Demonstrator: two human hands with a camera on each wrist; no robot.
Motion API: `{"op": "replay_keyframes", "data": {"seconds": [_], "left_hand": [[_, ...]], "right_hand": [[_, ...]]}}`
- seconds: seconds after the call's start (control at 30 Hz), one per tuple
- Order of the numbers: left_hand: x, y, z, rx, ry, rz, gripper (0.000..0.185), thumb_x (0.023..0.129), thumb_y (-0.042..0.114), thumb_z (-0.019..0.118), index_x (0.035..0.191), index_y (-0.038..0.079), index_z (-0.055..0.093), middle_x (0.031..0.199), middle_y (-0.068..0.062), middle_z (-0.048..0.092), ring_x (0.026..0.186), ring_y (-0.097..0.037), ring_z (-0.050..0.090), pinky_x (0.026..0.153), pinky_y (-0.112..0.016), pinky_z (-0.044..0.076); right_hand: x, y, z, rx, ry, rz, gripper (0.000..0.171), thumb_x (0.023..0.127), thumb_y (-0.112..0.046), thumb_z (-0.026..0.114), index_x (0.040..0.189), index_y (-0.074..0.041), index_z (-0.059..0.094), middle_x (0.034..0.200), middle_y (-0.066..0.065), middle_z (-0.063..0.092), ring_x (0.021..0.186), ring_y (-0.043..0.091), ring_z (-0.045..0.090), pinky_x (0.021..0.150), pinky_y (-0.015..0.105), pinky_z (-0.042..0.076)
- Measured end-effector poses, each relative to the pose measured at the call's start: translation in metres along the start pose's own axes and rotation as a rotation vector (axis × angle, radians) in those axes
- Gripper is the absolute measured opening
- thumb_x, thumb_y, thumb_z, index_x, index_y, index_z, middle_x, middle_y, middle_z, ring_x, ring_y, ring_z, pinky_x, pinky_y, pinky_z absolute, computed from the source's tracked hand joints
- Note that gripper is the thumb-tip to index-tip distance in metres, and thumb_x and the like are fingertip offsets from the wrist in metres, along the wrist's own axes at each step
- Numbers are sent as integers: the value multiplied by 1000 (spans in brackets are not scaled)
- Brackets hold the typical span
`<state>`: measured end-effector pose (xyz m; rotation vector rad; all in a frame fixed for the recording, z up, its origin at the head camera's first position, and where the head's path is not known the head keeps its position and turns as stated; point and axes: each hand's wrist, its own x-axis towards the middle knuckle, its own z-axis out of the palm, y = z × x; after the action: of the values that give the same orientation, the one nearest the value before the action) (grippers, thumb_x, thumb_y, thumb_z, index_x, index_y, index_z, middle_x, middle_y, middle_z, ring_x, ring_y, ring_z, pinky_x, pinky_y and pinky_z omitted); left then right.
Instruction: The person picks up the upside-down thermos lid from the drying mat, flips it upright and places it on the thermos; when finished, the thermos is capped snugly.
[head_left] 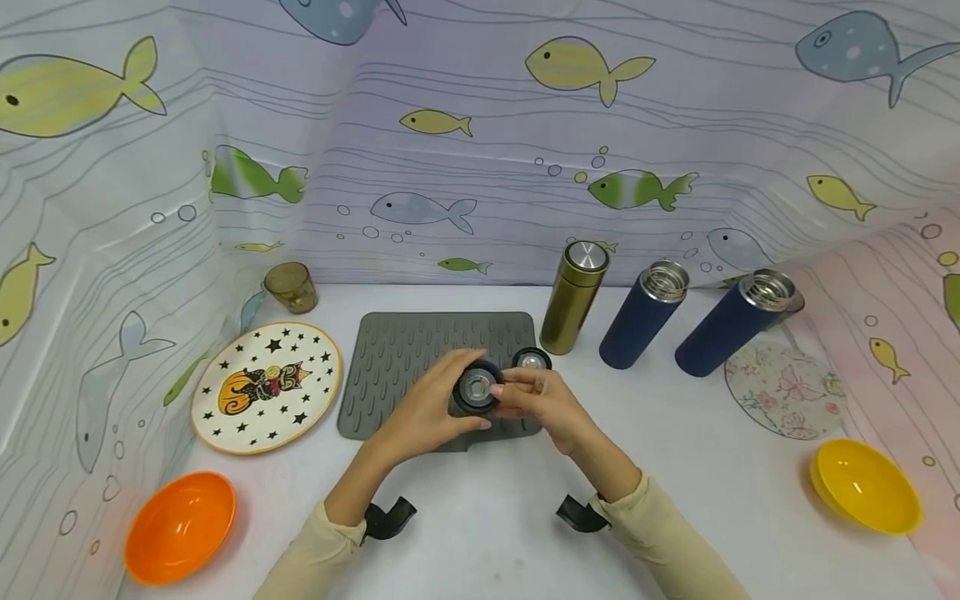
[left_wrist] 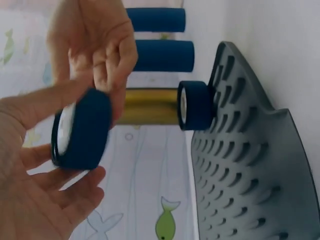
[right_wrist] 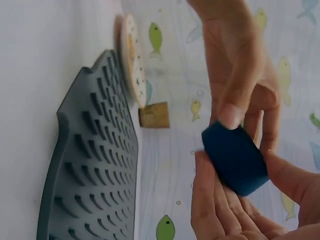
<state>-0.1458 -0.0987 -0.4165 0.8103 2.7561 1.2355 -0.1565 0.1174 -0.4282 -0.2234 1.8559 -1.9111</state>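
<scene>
Together, the left hand (head_left: 423, 408) and right hand (head_left: 543, 404) pinch a dark blue lid (head_left: 477, 387) just above the grey mat (head_left: 397, 358); a second lid (head_left: 532, 360) seemingly rests on the mat, near the gold flask (head_left: 573, 296).

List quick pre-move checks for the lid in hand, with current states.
1. Dark blue lid held by both the left hand and the right hand: ok.
2. Lid clear of the grey mat, lifted above it: ok.
3. Second lid resting on the mat, apart from the hands: ok.
4. Two blue flasks stand uncapped, mouths open: ok.
5. Gold flask already capped: ok.
6. Which blue flask this lid fits: cannot tell.
</scene>
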Motion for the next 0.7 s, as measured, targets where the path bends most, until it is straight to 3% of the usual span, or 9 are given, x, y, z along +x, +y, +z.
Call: {"op": "replay_keyframes", "data": {"seconds": [0.13, 0.23, 0.33, 0.43, 0.57, 0.7], "left_hand": [[-3, -3, -7, -79, -39, -89, 92, 79, 37, 84, 155, 22, 33, 156, -9, 36, 143, -36, 37, 109, -63, 37], [-4, -6, -12, -149, -40, -135, 90, 81, 39, 82, 155, 25, 33, 156, -9, 37, 144, -38, 35, 109, -66, 34], [-3, -7, -14, -197, -43, -133, 89, 81, 34, 83, 155, 22, 34, 154, -8, 42, 143, -34, 37, 112, -61, 33], [-3, -7, -15, -226, -55, -116, 88, 81, 29, 83, 154, 17, 35, 152, -7, 45, 142, -31, 39, 115, -55, 33], [-2, -5, -15, -252, -69, -103, 89, 79, 26, 85, 153, 13, 37, 153, -5, 45, 143, -29, 39, 117, -52, 32], [0, -1, -15, -289, -88, -84, 91, 77, 25, 87, 153, 15, 38, 155, -1, 43, 145, -27, 37, 118, -51, 31]], "right_hand": [[-8, 1, 6, -224, 159, -193, 45, 89, -11, 74, 130, 4, 61, 118, 21, 69, 104, 29, 71, 91, 38, 57], [-11, 3, 7, -469, 251, -466, 44, 84, -2, 77, 126, 3, 65, 115, 21, 71, 102, 31, 71, 85, 39, 59], [-12, 5, 5, -710, 308, -747, 49, 77, 5, 80, 124, 3, 66, 117, 22, 70, 103, 33, 71, 84, 42, 59], [-13, 6, 0, -926, 330, -964, 52, 74, 8, 82, 123, 4, 65, 123, 22, 67, 110, 34, 68, 89, 41, 57], [-13, 8, -7, -1161, 340, -1197, 32, 88, 3, 70, 120, 5, 67, 125, 21, 67, 115, 34, 66, 93, 40, 55], [-10, 9, -10, -1247, 352, -1400, 24, 99, 1, 52, 117, 6, 68, 122, 22, 68, 112, 35, 67, 91, 39, 57]]}}
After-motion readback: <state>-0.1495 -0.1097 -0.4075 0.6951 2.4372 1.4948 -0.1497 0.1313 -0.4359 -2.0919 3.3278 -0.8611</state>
